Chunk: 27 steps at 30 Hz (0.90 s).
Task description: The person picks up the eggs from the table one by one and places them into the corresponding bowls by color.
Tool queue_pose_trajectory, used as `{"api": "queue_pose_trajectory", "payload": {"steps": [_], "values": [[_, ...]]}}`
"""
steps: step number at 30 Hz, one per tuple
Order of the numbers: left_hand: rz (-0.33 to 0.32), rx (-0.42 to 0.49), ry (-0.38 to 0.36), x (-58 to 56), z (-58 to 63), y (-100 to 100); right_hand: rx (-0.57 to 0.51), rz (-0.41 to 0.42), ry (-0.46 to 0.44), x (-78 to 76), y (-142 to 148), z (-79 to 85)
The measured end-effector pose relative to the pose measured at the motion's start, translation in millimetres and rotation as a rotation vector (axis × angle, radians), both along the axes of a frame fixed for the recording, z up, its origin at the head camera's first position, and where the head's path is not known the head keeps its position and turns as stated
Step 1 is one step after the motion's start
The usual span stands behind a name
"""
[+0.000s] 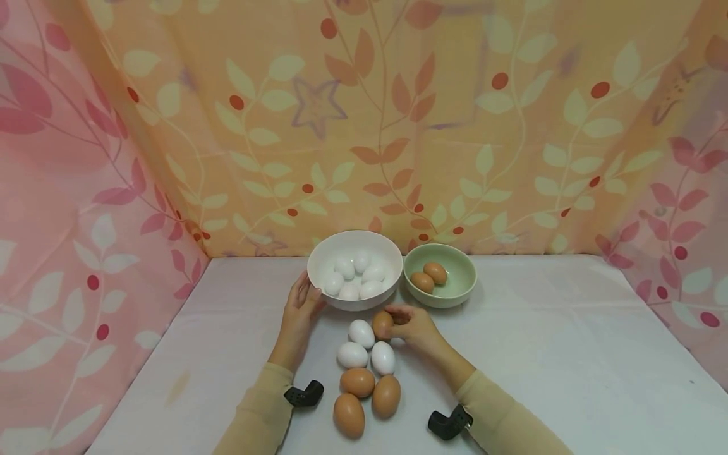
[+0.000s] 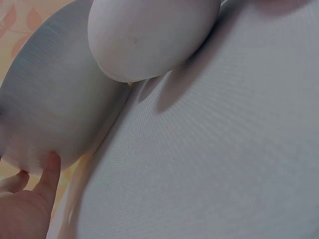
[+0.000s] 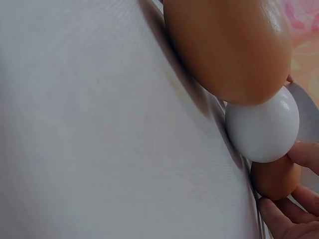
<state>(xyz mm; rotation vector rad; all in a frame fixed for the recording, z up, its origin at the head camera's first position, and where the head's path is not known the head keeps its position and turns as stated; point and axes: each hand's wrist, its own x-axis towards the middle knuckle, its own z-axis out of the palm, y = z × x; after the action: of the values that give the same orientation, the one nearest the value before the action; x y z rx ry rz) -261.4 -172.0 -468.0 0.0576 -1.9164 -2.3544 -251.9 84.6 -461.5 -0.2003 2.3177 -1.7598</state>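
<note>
My left hand [image 1: 301,301] rests against the left side of the white bowl [image 1: 355,305], its fingertips touching the outer wall in the left wrist view. Several white eggs [image 1: 349,291] lie inside that bowl. Just in front of it, my right hand [image 1: 418,328] pinches a brown egg [image 1: 382,325] between thumb and fingers, low at the table surface. The right wrist view shows this brown egg [image 3: 275,178] beyond a white egg [image 3: 262,124]. Three white eggs [image 1: 352,355] and three brown eggs [image 1: 357,382] lie close together on the table, nearer to me.
A green bowl [image 1: 446,302] holding two brown eggs [image 1: 435,273] stands right beside the white bowl. Both are near the back edge of the white-covered table [image 1: 546,366]. Patterned cloth [image 1: 364,126] hangs behind and at both sides.
</note>
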Motion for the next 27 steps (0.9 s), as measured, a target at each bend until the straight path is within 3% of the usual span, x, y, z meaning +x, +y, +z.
{"api": "queue_pose_trajectory", "payload": {"steps": [27], "values": [[0.0, 0.003, -0.015, -1.0, 0.1, 0.1, 0.087, -0.043, 0.016, -2.2, 0.0, 9.5]]}}
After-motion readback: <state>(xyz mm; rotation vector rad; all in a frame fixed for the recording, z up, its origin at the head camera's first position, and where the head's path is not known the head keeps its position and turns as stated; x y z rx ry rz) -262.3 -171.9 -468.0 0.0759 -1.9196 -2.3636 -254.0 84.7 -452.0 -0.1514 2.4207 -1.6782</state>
